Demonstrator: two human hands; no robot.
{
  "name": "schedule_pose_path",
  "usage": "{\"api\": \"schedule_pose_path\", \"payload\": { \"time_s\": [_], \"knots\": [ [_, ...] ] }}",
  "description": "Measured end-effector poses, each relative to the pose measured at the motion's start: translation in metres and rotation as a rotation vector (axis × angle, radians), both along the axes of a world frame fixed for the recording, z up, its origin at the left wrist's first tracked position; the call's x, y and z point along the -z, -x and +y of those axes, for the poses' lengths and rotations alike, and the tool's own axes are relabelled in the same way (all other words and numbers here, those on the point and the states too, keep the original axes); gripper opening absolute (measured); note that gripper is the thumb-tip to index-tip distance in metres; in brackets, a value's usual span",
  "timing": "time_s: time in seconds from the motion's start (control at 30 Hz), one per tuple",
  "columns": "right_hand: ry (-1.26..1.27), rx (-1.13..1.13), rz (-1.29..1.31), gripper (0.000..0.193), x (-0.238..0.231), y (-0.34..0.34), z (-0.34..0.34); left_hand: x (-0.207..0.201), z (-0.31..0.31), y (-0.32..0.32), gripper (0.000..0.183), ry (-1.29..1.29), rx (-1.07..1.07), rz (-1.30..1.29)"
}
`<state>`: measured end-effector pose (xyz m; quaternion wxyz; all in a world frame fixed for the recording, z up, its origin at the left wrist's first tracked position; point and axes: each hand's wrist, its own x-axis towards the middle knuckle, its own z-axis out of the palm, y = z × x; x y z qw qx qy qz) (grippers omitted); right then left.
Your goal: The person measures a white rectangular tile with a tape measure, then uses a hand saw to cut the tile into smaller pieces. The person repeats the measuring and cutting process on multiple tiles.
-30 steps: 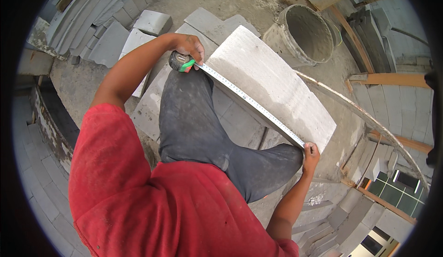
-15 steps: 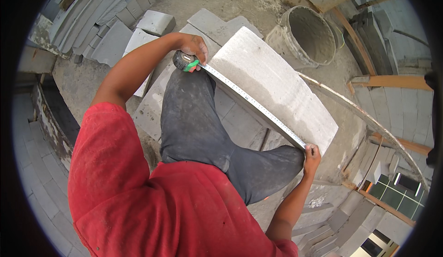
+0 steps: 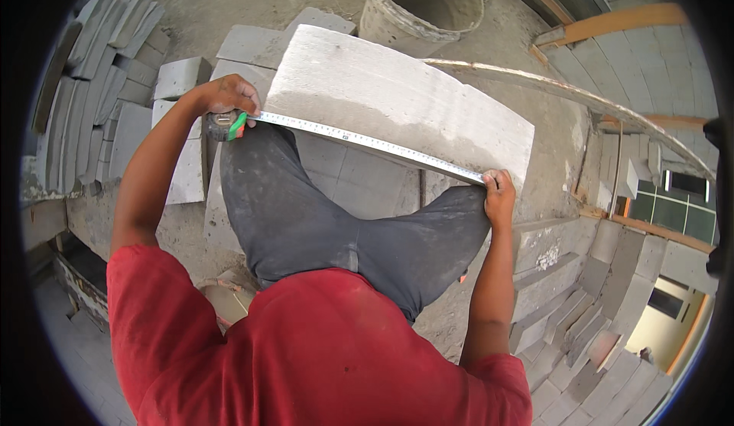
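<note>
A tape measure point(image 3: 222, 126) with a dark case and green and red parts is at the left end of a pale, curved-edge block point(image 3: 397, 93). Its white blade point(image 3: 367, 143) stretches along the block's near edge. My left hand point(image 3: 232, 96) is closed on the tape beside its case, at the block's left corner. At the near right corner, my right hand point(image 3: 499, 189) pinches the blade's far end against the block. The block lies across in front of my knees, and my right knee is just below my right hand.
A grimy bucket point(image 3: 375, 15) stands beyond the block. A long curved strip point(image 3: 566, 93) arcs away to the right. Stacked grey blocks point(image 3: 95, 105) stand at the left, with more blocks point(image 3: 566, 296) at the lower right. Flat grey slabs point(image 3: 344, 178) lie between my legs.
The view has turned, so the block and stretched tape now lie more nearly level and further left. Both hands keep their holds at the tape's two ends.
</note>
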<state>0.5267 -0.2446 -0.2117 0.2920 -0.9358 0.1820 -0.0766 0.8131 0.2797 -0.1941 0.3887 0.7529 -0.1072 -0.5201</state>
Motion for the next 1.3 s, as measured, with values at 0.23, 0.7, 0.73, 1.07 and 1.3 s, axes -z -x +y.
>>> {"api": "schedule_pose_path", "payload": {
  "time_s": [0.23, 0.7, 0.73, 1.07, 1.3],
  "knots": [
    [-0.026, -0.001, 0.072, 0.013, -0.001, -0.005, -0.007, -0.009, -0.014, 0.005, 0.011, -0.094, 0.025, -0.131],
    [0.111, -0.002, -0.049, 0.013, 0.004, -0.002, -0.001, -0.014, -0.019, 0.003, 0.011, -0.105, 0.053, -0.108],
    [0.106, 0.006, -0.076, 0.013, 0.005, -0.003, -0.001, -0.014, -0.020, 0.003, 0.012, -0.117, 0.059, -0.133],
    [0.042, -0.044, -0.034, 0.016, -0.004, 0.002, -0.008, -0.011, -0.016, 0.004, 0.013, -0.100, 0.050, -0.128],
    [-0.023, -0.093, -0.022, 0.014, -0.008, -0.046, -0.036, -0.021, -0.011, -0.019, 0.009, -0.062, 0.102, -0.141]
  ]
}}
